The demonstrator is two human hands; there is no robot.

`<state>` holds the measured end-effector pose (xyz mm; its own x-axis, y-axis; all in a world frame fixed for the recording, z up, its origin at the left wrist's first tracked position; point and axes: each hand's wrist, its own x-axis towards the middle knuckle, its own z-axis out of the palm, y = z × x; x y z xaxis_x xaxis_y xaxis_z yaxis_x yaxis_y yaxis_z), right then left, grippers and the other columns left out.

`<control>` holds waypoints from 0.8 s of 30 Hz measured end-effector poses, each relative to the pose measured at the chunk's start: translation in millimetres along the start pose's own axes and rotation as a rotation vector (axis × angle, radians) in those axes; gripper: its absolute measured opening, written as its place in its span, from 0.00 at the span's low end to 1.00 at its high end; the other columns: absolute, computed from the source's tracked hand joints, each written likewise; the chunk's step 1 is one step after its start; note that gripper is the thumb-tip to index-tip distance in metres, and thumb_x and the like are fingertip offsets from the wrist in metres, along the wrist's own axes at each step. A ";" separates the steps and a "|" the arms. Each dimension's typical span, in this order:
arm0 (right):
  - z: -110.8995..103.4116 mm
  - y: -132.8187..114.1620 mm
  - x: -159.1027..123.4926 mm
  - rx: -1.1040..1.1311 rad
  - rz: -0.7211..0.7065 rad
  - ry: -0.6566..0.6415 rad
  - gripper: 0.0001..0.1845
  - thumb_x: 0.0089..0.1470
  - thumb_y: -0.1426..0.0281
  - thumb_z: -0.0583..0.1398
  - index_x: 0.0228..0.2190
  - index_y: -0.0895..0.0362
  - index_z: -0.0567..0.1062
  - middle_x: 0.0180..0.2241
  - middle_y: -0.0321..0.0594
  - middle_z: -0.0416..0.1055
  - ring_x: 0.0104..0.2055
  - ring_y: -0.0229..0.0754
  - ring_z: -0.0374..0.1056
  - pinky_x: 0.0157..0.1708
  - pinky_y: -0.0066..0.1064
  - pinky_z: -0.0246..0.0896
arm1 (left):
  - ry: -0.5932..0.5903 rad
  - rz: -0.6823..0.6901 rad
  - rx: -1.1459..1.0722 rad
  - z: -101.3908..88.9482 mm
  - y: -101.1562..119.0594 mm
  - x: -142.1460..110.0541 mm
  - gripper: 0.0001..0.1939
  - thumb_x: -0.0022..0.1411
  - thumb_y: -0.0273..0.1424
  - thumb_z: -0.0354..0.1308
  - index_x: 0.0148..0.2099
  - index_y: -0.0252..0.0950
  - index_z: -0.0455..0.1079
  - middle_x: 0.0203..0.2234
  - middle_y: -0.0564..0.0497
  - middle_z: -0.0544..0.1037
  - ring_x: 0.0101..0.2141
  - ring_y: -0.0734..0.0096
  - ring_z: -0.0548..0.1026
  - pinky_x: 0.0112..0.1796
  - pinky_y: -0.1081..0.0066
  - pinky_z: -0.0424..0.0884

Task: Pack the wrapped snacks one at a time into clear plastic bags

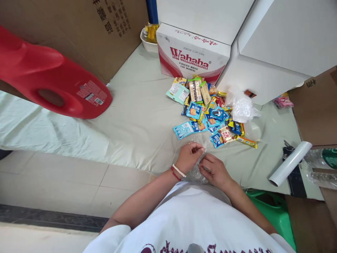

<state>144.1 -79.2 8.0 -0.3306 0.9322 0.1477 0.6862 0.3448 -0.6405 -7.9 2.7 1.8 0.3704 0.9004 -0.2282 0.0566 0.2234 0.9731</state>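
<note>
My left hand [190, 156], with a white bead bracelet and a red one at the wrist, is closed on the edge of a clear plastic bag [196, 174]. Close beside it, my right hand [213, 169] has its fingers curled on the same thin plastic. The bag hangs crumpled between both hands at the near edge of the cloth. Just beyond lies a pile of small wrapped snacks. A long blue snack packet [184, 130] is nearest my left hand. A cream and red packet [225, 135] lies ahead of my right hand.
A white Wahaha water carton [193, 52] stands behind the snacks, beside a crumpled white plastic bag [243, 107]. A large red jug [60, 80] is at left. A white roll [291, 163] and clear bottles [319, 158] lie at right. A green stool [273, 211] is below.
</note>
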 end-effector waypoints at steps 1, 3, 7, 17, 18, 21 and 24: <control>-0.6 -0.9 -0.8 0.022 0.008 -0.010 0.07 0.64 0.73 0.57 0.33 0.53 0.73 0.32 0.40 0.70 0.35 0.43 0.64 0.35 0.33 0.58 | -0.006 -0.011 -0.027 -0.2 0.8 -0.8 0.10 0.56 0.37 0.65 0.33 0.35 0.77 0.26 0.53 0.74 0.27 0.74 0.68 0.31 0.71 0.65; -3.8 -2.6 -2.5 0.115 0.053 -0.036 0.05 0.65 0.71 0.58 0.35 0.53 0.74 0.34 0.40 0.71 0.36 0.42 0.66 0.36 0.32 0.59 | -0.007 -0.021 -0.092 -1.3 2.0 -3.0 0.10 0.55 0.37 0.66 0.31 0.35 0.75 0.25 0.54 0.73 0.27 0.74 0.68 0.30 0.72 0.65; -17.4 -2.7 -2.3 0.366 0.307 0.038 0.11 0.64 0.59 0.61 0.33 0.53 0.73 0.28 0.35 0.69 0.30 0.39 0.63 0.31 0.30 0.58 | 0.020 0.049 -0.054 -2.1 2.5 -9.2 0.10 0.54 0.37 0.67 0.30 0.36 0.74 0.23 0.56 0.70 0.25 0.75 0.66 0.29 0.73 0.62; -17.2 -2.1 27.6 0.797 0.625 0.262 0.20 0.53 0.50 0.68 0.33 0.53 0.76 0.30 0.36 0.70 0.30 0.39 0.62 0.29 0.29 0.58 | 0.026 0.304 0.256 10.8 -3.3 -23.7 0.08 0.59 0.30 0.62 0.28 0.39 0.68 0.25 0.53 0.70 0.31 0.67 0.69 0.36 0.67 0.63; -15.5 -3.3 29.3 0.826 0.627 0.259 0.19 0.52 0.51 0.69 0.31 0.54 0.76 0.28 0.35 0.69 0.29 0.39 0.61 0.29 0.29 0.58 | 0.019 0.316 0.268 10.7 -2.6 -25.8 0.08 0.59 0.30 0.62 0.28 0.40 0.68 0.26 0.52 0.71 0.32 0.66 0.70 0.36 0.67 0.64; -13.6 -5.8 31.9 0.992 0.673 0.290 0.19 0.50 0.52 0.70 0.29 0.54 0.75 0.26 0.34 0.67 0.28 0.38 0.61 0.29 0.29 0.59 | -0.007 0.344 0.208 9.3 -0.4 -30.7 0.07 0.59 0.33 0.63 0.30 0.40 0.69 0.31 0.50 0.73 0.36 0.65 0.72 0.40 0.65 0.67; -14.4 -7.1 32.6 1.168 0.698 0.315 0.20 0.48 0.53 0.72 0.29 0.54 0.75 0.30 0.35 0.70 0.30 0.37 0.63 0.32 0.30 0.63 | -0.003 0.286 0.007 9.5 -1.5 -31.0 0.06 0.63 0.34 0.59 0.34 0.39 0.70 0.32 0.50 0.73 0.35 0.67 0.72 0.38 0.66 0.69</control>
<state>137.8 -49.7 28.2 0.1162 0.9103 -0.3973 -0.3351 -0.3406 -0.8785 -10.7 -29.1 7.7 0.3753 0.9252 0.0555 -0.0446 -0.0418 0.9981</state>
